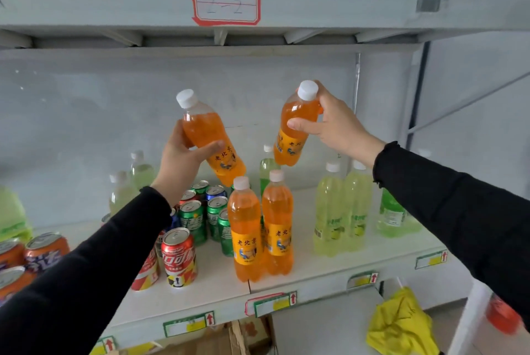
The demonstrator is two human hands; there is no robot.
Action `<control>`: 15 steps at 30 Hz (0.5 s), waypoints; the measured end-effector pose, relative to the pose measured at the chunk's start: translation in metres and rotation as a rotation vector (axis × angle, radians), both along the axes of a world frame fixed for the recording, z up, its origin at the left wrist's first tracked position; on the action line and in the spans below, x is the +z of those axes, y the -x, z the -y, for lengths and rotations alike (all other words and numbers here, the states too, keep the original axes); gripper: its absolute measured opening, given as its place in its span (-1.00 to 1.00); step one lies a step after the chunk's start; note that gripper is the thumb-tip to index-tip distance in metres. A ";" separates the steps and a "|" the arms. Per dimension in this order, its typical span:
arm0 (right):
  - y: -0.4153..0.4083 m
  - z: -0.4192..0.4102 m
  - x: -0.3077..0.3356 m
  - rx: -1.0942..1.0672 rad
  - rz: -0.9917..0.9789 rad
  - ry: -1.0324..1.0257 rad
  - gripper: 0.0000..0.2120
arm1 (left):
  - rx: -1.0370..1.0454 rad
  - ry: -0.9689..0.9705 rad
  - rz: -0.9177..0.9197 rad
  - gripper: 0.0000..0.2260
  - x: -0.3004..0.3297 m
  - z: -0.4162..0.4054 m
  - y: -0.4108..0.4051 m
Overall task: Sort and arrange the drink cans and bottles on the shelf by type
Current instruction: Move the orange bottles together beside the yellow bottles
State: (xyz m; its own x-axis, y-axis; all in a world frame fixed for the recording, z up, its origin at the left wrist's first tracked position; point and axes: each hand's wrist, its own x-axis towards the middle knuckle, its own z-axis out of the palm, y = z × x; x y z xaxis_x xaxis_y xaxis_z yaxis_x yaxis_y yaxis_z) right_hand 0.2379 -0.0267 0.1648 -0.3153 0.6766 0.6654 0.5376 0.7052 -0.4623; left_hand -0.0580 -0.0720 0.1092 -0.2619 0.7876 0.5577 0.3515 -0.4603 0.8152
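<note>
Red cans (149, 268): my left sleeve (86, 262) covers most of the one beside the red Coca-Cola can (179, 257).
Blue cans (215, 191): packed behind the green Sprite cans (192, 219), mostly hidden; brand too small to tell.
Orange Fanta cans (43, 251): cut off by the left edge.
Pale green bottle at far left (11, 211): blurred and cropped.
Green bottle (391, 211): partly behind my right sleeve (459, 211).
Shelf tag (226, 4): handwriting faint, looks like "2-2".
Price labels (187, 324): print unreadable.
Left-hand bottle (210, 139): my fingers (212, 145) cover part of it.
Orange-red object at lower right (502, 317): blurred, cannot tell what it is.
</note>
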 end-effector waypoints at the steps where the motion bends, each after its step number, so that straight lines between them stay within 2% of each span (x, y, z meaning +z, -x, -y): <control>1: -0.001 -0.008 -0.001 -0.020 0.018 0.018 -0.51 | -0.023 0.017 0.004 -0.45 -0.001 -0.009 -0.003; 8: 0.014 -0.053 0.000 -0.063 0.169 0.159 -0.42 | -0.177 0.159 0.024 -0.57 -0.005 -0.058 -0.007; 15: 0.032 -0.082 -0.011 -0.026 0.269 0.303 -0.52 | -0.266 0.263 -0.062 -0.71 -0.013 -0.085 -0.011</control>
State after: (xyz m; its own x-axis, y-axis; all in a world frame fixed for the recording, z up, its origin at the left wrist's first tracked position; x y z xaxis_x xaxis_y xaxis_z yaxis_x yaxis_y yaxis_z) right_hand 0.2062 0.0553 0.1541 -0.4315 0.8392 0.3311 0.6833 0.5437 -0.4874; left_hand -0.0469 0.0130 0.0964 -0.0013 0.9420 0.3357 0.3001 -0.3198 0.8987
